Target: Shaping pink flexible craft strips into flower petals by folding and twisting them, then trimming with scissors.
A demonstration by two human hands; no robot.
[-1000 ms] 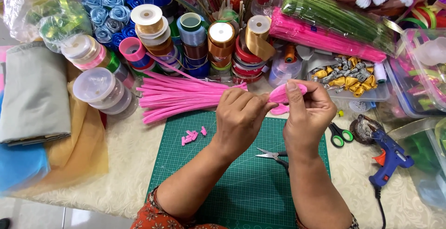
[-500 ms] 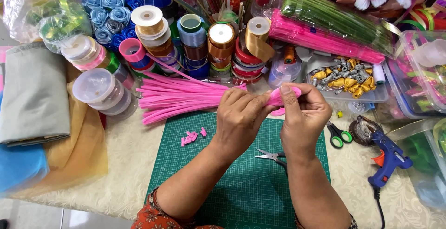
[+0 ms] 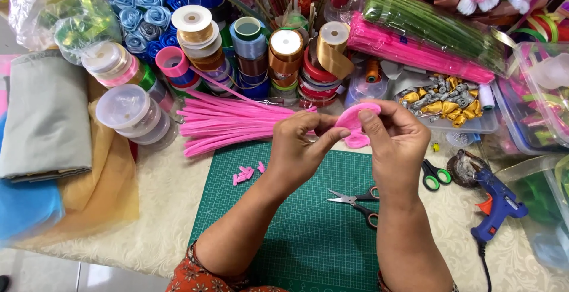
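Observation:
Both of my hands hold one pink pipe cleaner loop above the far edge of the green cutting mat. My left hand pinches its left side with thumb and fingers. My right hand grips its right side, thumb pressed on the curved top. A second pink curled piece lies just below, between my hands. A pile of straight pink pipe cleaners lies left of my hands.
Small pink offcuts and black-handled scissors lie on the mat. Green-handled scissors and a blue glue gun sit at right. Ribbon spools, a tray of metal clips, plastic boxes and folded fabric surround the mat.
My hands have shifted slightly while bending the pink loop; the right thumb now presses on its top and the loop looks more rounded.

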